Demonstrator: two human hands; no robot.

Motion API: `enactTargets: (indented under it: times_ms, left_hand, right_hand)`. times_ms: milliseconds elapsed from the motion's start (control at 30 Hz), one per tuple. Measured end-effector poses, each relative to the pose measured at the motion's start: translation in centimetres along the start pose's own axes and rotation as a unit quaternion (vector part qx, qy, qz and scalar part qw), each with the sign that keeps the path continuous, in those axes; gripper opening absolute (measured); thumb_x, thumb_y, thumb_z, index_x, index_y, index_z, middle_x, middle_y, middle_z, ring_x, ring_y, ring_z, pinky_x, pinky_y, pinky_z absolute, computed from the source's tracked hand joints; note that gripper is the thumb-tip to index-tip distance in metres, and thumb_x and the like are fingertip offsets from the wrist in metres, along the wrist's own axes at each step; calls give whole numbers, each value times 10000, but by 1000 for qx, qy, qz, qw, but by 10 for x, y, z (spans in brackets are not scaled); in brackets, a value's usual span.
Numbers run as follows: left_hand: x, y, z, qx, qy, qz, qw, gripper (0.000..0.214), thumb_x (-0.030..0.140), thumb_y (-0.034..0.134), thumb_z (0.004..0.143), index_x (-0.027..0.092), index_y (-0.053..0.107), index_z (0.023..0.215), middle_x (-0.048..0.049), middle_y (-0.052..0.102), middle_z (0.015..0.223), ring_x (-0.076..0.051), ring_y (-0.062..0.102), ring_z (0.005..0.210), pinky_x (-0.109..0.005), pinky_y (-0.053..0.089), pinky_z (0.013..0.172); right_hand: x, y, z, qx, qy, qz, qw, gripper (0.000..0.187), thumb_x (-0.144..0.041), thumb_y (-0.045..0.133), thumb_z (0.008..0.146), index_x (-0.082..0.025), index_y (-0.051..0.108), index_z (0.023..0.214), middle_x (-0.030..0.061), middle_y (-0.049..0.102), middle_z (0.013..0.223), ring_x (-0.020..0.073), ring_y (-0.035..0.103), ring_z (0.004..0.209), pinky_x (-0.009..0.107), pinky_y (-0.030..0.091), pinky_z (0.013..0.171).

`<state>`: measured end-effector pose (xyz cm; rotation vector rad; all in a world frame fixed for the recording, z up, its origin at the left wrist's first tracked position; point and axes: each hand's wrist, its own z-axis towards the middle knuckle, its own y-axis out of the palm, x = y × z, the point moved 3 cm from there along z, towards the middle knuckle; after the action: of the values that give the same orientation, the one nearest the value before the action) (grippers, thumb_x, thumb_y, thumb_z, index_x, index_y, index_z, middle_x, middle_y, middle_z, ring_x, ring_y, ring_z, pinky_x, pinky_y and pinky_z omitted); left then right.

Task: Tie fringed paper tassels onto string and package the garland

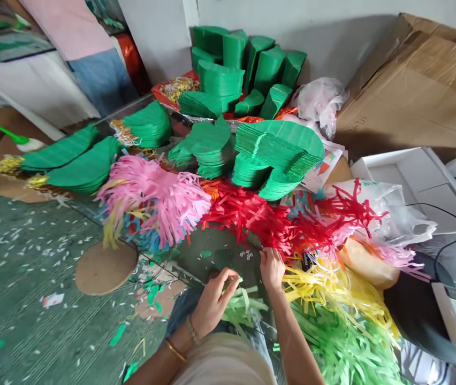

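My left hand (212, 302) pinches a small light green paper strip (232, 282) between thumb and fingers, and a bangle and a beaded bracelet sit on that wrist. My right hand (272, 270) reaches into the edge of the red paper fringe (244, 211), its fingertips partly hidden. A few tiny white scraps (246, 254) lie just above my hands on a glass tabletop (220, 251). Pink fringe (156, 200), yellow fringe (332, 289) and light green fringe (344, 342) surround them. Stacks of green paper cut-outs (276, 155) stand behind the fringe.
More green stacks (248, 64) rest on a red sheet against the wall. Large cardboard sheets (412, 91), a white box (416, 182), a plastic bag (388, 214) and a black cable (448, 224) lie to the right. A round cardboard disc (105, 267) sits left, above a scrap-strewn floor.
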<state>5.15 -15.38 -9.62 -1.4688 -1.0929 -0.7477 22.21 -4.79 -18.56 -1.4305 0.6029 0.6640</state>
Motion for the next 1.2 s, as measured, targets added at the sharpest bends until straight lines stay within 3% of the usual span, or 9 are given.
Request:
enactTargets:
  times_ms: [100, 200, 333, 467, 567, 767, 1033, 1200]
  left_hand:
    - [8, -3, 2, -5, 8, -7, 1000, 222, 388, 499, 934, 201, 605, 877, -11, 666, 798, -150, 605, 734, -228, 473, 694]
    - [22, -4, 3, -21, 21, -15, 999, 225, 379, 507, 931, 195, 621, 871, -22, 669, 811, -152, 600, 735, -219, 467, 669]
    - [42, 0, 2, -63, 43, -28, 997, 223, 372, 514, 930, 193, 639, 886, -23, 684, 832, -152, 617, 737, -222, 477, 698]
    - [51, 11, -1, -87, 60, -31, 994, 196, 359, 526, 928, 195, 632, 904, -21, 689, 847, -150, 626, 750, -216, 475, 705]
    - [55, 17, -2, -98, 71, -27, 992, 181, 348, 532, 924, 196, 629, 917, -21, 688, 853, -147, 624, 747, -209, 469, 684]
    - [61, 22, -7, -121, 75, -35, 989, 182, 349, 530, 929, 196, 626, 904, -7, 670, 811, -143, 610, 732, -206, 458, 676]
    - [65, 22, -11, -144, 104, -10, 984, 174, 314, 510, 943, 194, 622, 886, -10, 676, 823, -139, 613, 736, -202, 450, 689]
    - [77, 14, -8, -166, 157, 47, 972, 153, 280, 519, 939, 210, 652, 906, -14, 695, 837, -148, 642, 776, -217, 459, 743]
  right_hand:
    - [-17, -21, -17, -11, 4, 5, 1000, 264, -370, 501, 914, -181, 662, 826, 59, 678, 740, 179, 606, 652, 263, 425, 613]
    - [-36, -47, -41, -71, 16, 119, 990, 197, -387, 622, 867, -202, 686, 840, 13, 689, 697, 151, 619, 603, 244, 477, 602]
    - [-51, -72, -68, -104, 76, 337, 933, 169, -366, 746, 778, -209, 745, 840, 22, 709, 723, 159, 646, 608, 262, 539, 573]
    - [-57, -82, -81, -102, 131, 441, 882, 195, -358, 777, 745, -223, 765, 885, 30, 723, 776, 170, 674, 645, 295, 577, 618]
    - [-60, -87, -86, -77, 152, 469, 866, 178, -330, 815, 702, -217, 754, 825, 10, 709, 690, 143, 639, 581, 263, 551, 579]
    - [-59, -92, -92, -3, 143, 470, 871, 172, -331, 834, 657, -199, 730, 693, -17, 638, 562, 105, 508, 464, 213, 405, 429]
    - [-56, -91, -95, -35, 143, 480, 865, 144, -309, 813, 685, -190, 732, 685, -19, 626, 545, 97, 513, 459, 204, 396, 432]
    - [-53, -88, -99, -68, 170, 517, 836, 168, -309, 830, 663, -181, 721, 659, -19, 621, 527, 89, 510, 435, 187, 374, 404]
